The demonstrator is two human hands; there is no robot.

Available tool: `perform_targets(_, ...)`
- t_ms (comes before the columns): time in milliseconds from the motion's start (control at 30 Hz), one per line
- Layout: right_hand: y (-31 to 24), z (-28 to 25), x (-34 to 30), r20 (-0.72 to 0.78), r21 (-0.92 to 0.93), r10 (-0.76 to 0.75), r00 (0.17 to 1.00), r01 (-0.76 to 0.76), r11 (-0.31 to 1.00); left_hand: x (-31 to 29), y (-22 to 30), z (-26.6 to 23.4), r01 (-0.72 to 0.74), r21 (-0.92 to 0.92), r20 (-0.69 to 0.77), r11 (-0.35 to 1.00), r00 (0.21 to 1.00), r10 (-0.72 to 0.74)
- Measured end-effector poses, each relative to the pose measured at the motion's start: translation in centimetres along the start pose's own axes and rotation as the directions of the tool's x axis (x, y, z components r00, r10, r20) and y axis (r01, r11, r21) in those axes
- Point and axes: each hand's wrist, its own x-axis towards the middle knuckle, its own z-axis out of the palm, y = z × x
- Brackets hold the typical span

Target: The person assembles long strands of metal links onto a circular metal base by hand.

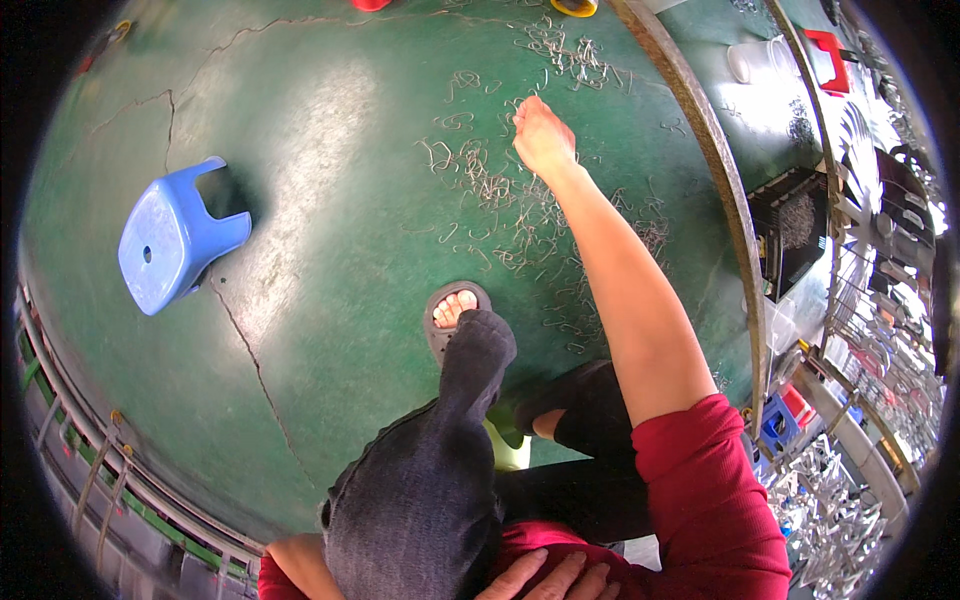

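Observation:
My right arm reaches far out over the green floor, and my right hand point(543, 138) is closed, its fingers curled together. What it may hold is too small to make out. Under and around it lie many thin bent metal wire hooks point(490, 185), loosely strewn and tangled. More hooks point(565, 50) lie just beyond the hand. Low in the view, my left hand point(555, 578) rests against my red shirt beside my grey-clad leg point(420, 490), fingers stretched and slightly apart. Only the fingers show; the rest of that hand is hidden.
A blue plastic stool point(165, 245) lies tipped over at the left. A curved metal bar point(715, 150) runs along the right side. Past it are a black crate point(790, 225) with small metal pieces, a clear tub point(755, 62) and heaped shiny metal parts point(825, 520). My sandalled foot point(455, 308) borders the hooks.

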Motion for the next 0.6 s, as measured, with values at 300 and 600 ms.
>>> perform_targets(300,-1.2,0.9,-2.2,0.385,0.205,-0.267,0.883,0.200,0.958,-0.7,0.7,-0.2,0.062,-0.121,-0.160,0.991,0.984,-0.081)
perform_targets(600,0.1,-0.6,-3.2,0.432,0.108,-0.163,0.887,0.129,0.986,-0.8,0.8,-0.9,0.098,-0.129,-0.117,0.987,0.987,-0.114)
